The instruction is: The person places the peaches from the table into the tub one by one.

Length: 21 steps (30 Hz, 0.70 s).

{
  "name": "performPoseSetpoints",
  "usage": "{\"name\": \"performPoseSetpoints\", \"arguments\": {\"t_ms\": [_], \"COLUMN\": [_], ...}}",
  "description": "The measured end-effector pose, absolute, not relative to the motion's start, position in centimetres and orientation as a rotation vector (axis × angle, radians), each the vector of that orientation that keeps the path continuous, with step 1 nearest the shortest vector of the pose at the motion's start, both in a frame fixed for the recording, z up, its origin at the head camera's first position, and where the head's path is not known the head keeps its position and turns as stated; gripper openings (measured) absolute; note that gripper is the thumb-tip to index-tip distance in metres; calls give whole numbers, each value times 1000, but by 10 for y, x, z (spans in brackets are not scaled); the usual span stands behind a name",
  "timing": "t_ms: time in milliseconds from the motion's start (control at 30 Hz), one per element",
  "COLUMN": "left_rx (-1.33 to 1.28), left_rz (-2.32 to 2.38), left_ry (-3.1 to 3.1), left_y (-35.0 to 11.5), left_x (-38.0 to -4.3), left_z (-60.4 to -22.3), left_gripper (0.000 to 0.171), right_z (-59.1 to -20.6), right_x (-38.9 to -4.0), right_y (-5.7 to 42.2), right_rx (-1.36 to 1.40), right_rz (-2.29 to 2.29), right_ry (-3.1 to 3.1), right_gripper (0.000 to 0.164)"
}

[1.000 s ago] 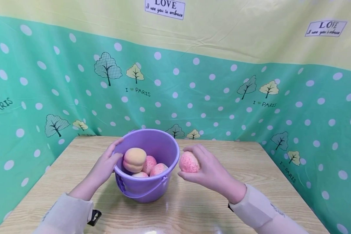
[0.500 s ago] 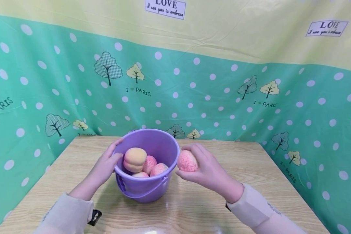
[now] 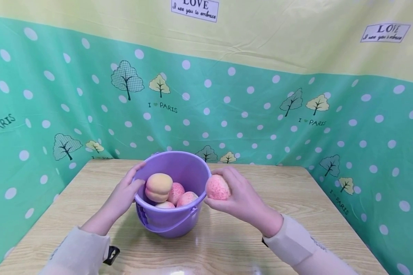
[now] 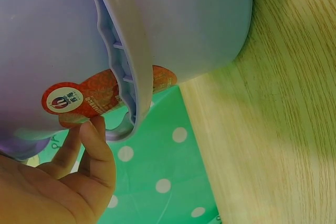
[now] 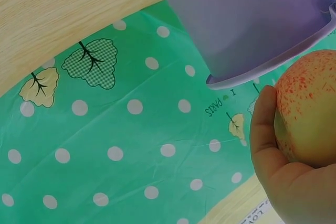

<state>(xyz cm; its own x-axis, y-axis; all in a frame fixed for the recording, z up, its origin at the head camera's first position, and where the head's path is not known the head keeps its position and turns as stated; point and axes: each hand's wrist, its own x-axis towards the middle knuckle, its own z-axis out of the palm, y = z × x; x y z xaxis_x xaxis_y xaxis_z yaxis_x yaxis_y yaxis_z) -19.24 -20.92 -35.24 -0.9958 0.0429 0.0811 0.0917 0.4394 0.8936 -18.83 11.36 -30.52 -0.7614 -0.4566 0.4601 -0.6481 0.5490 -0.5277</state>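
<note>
A purple bucket (image 3: 168,223) stands on the table, holding several peaches. A yellow-and-pink peach (image 3: 159,187) lies uppermost, beside a speckled pink peach (image 3: 176,193) and a paler peach (image 3: 188,199). At the bucket's left rim my left hand (image 3: 126,191) grips the edge; in the left wrist view its fingers (image 4: 97,145) bend against the wall by a red label (image 4: 86,98). Just right of the opposite rim, my right hand (image 3: 239,194) holds another peach (image 3: 218,187) between thumb and fingers. The right wrist view has this peach (image 5: 310,111) close to the bucket's rim (image 5: 273,64).
The bucket's handle (image 3: 172,229) hangs down its front side. Wood-grain tabletop (image 3: 278,229) extends on both sides. A green and yellow printed cloth (image 3: 244,126) encloses the table at the back and sides.
My right hand has shifted slightly left with its peach, closer to the bucket's rim. The left hand and bucket stay where they were.
</note>
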Motion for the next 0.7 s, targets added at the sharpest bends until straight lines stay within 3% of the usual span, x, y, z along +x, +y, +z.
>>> {"name": "performPoseSetpoints", "arguments": {"t_ms": [700], "left_rx": [-120], "left_rz": [-1641], "left_ry": [-2628], "left_y": [-211], "left_x": [-193], "left_z": [-354], "left_gripper": [60], "right_z": [-304], "right_x": [-191], "right_y": [103], "right_rx": [922], "right_rz": [1044], "right_ry": [-2507], "right_gripper": [58]}}
